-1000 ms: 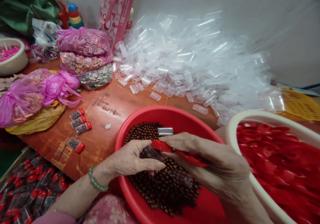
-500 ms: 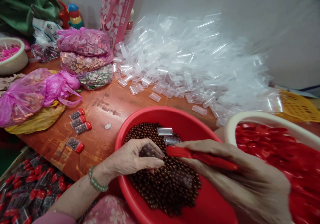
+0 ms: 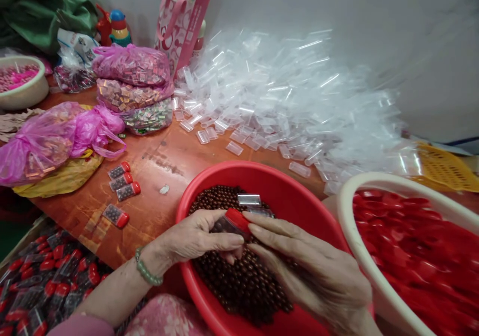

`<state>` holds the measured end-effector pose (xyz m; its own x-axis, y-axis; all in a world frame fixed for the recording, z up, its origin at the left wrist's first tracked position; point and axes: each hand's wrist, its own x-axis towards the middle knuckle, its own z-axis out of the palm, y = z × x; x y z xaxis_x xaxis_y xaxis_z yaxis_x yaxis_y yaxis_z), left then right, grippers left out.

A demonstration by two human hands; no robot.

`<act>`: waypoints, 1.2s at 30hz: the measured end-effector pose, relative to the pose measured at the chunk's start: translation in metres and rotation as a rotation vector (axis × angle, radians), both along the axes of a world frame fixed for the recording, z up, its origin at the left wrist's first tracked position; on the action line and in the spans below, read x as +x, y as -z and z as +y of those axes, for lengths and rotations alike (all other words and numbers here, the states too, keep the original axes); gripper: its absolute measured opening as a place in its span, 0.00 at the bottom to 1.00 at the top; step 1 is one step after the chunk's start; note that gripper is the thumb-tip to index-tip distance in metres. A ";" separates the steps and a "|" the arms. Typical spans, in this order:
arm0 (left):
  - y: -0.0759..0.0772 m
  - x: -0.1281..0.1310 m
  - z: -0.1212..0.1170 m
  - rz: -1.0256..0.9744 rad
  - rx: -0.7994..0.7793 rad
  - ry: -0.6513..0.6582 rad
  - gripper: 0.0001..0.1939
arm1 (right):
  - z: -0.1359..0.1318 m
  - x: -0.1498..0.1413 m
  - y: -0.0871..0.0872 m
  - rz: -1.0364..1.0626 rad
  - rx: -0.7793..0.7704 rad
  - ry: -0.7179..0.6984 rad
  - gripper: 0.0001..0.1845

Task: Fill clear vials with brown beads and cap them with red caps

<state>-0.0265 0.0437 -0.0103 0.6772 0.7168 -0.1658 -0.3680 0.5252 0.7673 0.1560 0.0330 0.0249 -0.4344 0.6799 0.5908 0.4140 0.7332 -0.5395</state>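
Note:
My left hand [image 3: 205,238] is closed around a small clear plastic box [image 3: 220,224] with dark brown beads in it. On the right end of that box sits a red cap [image 3: 238,219]. The fingertips of my right hand [image 3: 310,266] press against this cap; whether its palm hides anything else I cannot see. Both hands are over a red basin [image 3: 299,191] that holds a heap of shiny brown beads [image 3: 243,286]. Two clear boxes [image 3: 248,199] lie on the beads just behind the hands.
Empty clear boxes [image 3: 269,101] form a big pile at the back. A cream basin [image 3: 346,211] of red caps [image 3: 411,261] stands at right. Several capped boxes [image 3: 127,191] lie on the table [image 3: 157,151]; more [image 3: 56,281] fill a container below left, near pink bags [image 3: 48,131].
My right hand has moved left, bringing a red cap onto the end of the box in my left hand. My left hand has stayed nearly in place; the view has shifted slightly.

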 end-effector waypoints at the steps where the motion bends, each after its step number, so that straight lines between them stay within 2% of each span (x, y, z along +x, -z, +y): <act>1: 0.000 0.000 0.000 -0.003 0.007 -0.004 0.22 | -0.001 0.000 0.001 -0.005 0.004 -0.005 0.23; 5: -0.001 -0.001 0.000 0.023 0.055 -0.003 0.23 | -0.005 -0.001 0.002 -0.056 0.011 0.017 0.29; 11: -0.004 -0.001 -0.001 0.108 0.147 0.025 0.22 | -0.007 0.005 -0.005 -0.091 -0.025 -0.065 0.32; 15: -0.005 0.000 -0.004 0.217 0.215 0.003 0.17 | -0.007 0.008 -0.004 -0.067 -0.079 -0.076 0.26; 18: -0.007 -0.002 -0.007 0.412 0.388 -0.072 0.12 | -0.003 0.007 -0.002 -0.042 -0.099 -0.088 0.21; 21: -0.008 -0.004 -0.008 0.533 0.526 -0.082 0.11 | 0.000 0.006 -0.004 -0.048 -0.073 -0.118 0.19; 23: -0.008 -0.004 -0.009 0.525 0.521 -0.065 0.13 | -0.001 0.004 -0.007 -0.072 -0.069 -0.137 0.20; 27: -0.006 -0.002 -0.009 0.437 0.405 -0.093 0.20 | -0.006 0.000 -0.007 -0.084 -0.093 -0.141 0.22; 30: -0.007 0.000 -0.008 0.456 0.321 -0.180 0.19 | -0.009 -0.002 -0.002 -0.023 -0.225 -0.065 0.20; 34: -0.009 0.001 -0.009 0.473 0.308 -0.195 0.15 | -0.008 -0.002 0.003 0.240 -0.596 0.078 0.17; 36: -0.009 0.001 -0.010 0.470 0.320 -0.179 0.15 | -0.005 -0.004 0.002 0.380 -0.733 0.124 0.16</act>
